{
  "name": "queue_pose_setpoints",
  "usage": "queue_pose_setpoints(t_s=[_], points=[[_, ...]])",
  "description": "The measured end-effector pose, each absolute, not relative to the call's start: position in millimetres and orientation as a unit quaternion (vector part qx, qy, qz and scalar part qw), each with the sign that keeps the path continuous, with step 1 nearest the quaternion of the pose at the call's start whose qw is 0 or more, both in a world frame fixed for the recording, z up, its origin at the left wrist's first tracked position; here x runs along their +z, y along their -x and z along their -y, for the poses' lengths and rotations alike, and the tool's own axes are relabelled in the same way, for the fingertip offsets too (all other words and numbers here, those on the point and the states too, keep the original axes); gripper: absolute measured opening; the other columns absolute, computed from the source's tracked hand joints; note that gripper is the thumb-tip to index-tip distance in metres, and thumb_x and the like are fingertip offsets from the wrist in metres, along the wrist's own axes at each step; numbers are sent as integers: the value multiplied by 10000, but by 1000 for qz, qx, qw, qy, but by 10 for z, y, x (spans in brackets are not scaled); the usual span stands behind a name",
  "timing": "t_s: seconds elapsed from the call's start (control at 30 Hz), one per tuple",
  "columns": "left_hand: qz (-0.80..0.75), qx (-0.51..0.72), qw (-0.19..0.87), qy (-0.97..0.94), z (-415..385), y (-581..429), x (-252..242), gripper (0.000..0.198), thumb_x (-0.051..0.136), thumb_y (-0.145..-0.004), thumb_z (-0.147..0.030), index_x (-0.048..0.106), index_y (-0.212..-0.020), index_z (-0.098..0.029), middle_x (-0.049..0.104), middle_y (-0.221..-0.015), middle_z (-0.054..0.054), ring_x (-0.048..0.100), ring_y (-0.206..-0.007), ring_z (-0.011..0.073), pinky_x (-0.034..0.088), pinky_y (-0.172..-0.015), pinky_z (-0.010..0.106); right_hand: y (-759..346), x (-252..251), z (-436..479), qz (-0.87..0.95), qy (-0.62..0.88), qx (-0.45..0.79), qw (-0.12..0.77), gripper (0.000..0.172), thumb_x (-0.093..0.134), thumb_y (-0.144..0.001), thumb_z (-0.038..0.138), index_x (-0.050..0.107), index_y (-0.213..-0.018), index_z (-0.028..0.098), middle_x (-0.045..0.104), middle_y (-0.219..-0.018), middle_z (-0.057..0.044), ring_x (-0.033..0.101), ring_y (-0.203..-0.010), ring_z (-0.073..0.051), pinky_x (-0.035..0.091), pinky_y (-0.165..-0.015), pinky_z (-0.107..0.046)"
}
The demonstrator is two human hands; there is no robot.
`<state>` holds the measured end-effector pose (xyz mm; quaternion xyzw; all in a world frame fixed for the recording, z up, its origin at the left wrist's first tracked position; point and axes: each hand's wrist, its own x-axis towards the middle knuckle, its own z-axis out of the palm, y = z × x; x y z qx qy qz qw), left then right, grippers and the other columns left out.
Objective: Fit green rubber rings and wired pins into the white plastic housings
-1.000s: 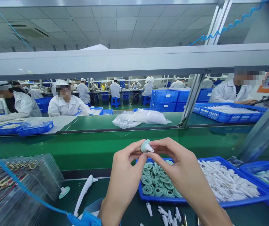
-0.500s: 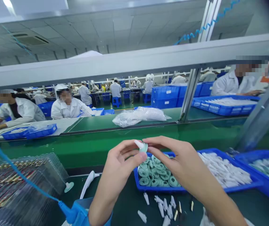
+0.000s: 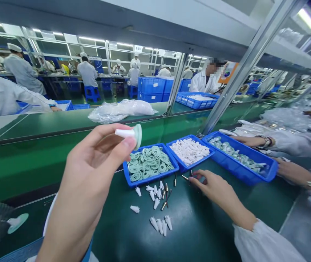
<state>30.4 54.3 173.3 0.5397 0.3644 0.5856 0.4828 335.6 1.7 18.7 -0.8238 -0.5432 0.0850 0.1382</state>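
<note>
My left hand [image 3: 90,171] is raised and pinches a white cone with a pale green disc [image 3: 137,137] at its wide end. To the right, my right hand [image 3: 212,187] is low over the green work surface, its fingertips at small metal-tipped parts [image 3: 185,177]; whether it grips one is too small to tell. Several loose white cones [image 3: 159,225] lie on the surface between the hands, beside more metal-tipped parts [image 3: 164,206]. Behind them stand a blue tray of pale green rings [image 3: 150,163] and a blue tray of white cones [image 3: 189,151].
A third blue tray [image 3: 271,171] holds green and white parts at the right, with a co-worker's hands [image 3: 249,141] beside it. A metal post [image 3: 226,98] rises behind the trays. Another white-and-green piece [image 3: 17,222] lies far left. A plastic bag [image 3: 122,110] rests beyond.
The view has swung to the right. My right hand has left the cone and disc and moved down right to the metal-tipped parts. My left hand still holds the piece.
</note>
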Motion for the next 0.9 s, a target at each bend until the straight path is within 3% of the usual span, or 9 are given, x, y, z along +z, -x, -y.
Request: queue_pose_setpoints(t_s=[0.23, 0.33, 0.47, 0.63, 0.73, 0.9], points=[[-366, 541, 520, -550, -564, -249, 1711, 49, 779, -851, -328, 768, -879, -290, 735, -951, -25, 657, -895, 156, 524, -739, 199, -3158, -27, -100, 526, 825, 37, 203, 236, 553, -873, 389, 710, -779, 240, 701, -1031, -109, 658, -969, -328, 505, -720, -395], [-337, 545, 550, -536, -642, -234, 1641, 44, 764, -868, -309, 760, -900, -278, 730, -1001, -23, 649, -959, 151, 526, -806, 194, -3131, 248, -52, 553, 796, 53, 242, 293, 501, -900, 465, 680, -835, 242, 739, -948, -107, 674, -901, -325, 523, -742, -417], [-342, 522, 609, -489, -708, -313, 1559, 82, 731, -892, -323, 735, -917, -245, 702, -924, -11, 638, -916, 143, 537, -798, 200, -2808, 1007, -126, 617, 722, 100, 298, 377, 407, -988, 542, 659, -940, 266, 744, -849, -30, 659, -671, -213, 508, -636, -314], [-311, 535, 653, -437, -663, -442, 1536, 127, 740, -884, -315, 710, -939, -204, 683, -949, 11, 627, -910, 145, 552, -794, 226, -2140, 1808, -352, 675, 562, 181, 442, 186, 638, -933, 401, 741, -842, 277, 752, -820, 23, 654, -717, -167, 469, -631, -250], [-268, 545, 702, -371, -666, -469, 1515, 133, 770, -856, -287, 716, -903, -175, 694, -913, 30, 629, -872, 143, 556, -757, 230, -1937, 1870, -490, 664, 538, 212, 474, 148, 660, -910, 350, 741, -820, 265, 736, -758, 29, 644, -676, -156, 469, -615, -249], [-263, 546, 726, -325, -729, -493, 1409, 108, 772, -856, -263, 743, -848, -159, 728, -869, 47, 639, -835, 142, 561, -731, 228, -1942, 1712, -629, 660, 546, 257, 447, 99, 656, -882, 355, 668, -875, 257, 663, -722, 24, 642, -682, -173, 484, -599, -270]])
